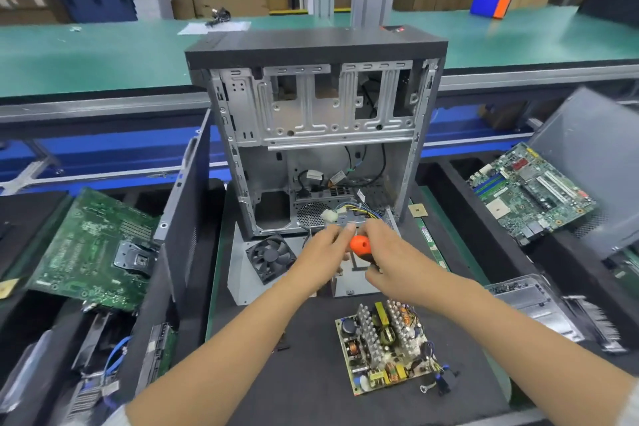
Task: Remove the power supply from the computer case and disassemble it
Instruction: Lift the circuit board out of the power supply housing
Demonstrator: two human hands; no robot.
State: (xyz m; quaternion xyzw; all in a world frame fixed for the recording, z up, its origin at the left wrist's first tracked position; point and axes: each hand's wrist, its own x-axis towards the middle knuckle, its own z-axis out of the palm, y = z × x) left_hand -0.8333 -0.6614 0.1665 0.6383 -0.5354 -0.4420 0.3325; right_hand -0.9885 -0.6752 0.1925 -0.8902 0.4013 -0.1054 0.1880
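PSU circuit board (387,346) loose on black mat (294,373); right hand (390,263) gripping orange-handled screwdriver (360,245) over PSU housing (349,282); left hand (320,258) fingers relaxed, touching handle.

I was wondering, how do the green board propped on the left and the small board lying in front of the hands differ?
The green board leans tilted at the left; the small board lies flat on the dark mat. The green board looks larger and mostly low and flat, with a metal socket bracket; the small board is crowded with tall silver heatsinks, coils and capacitors, with loose wires at one corner. Both are bare circuit boards outside any case.
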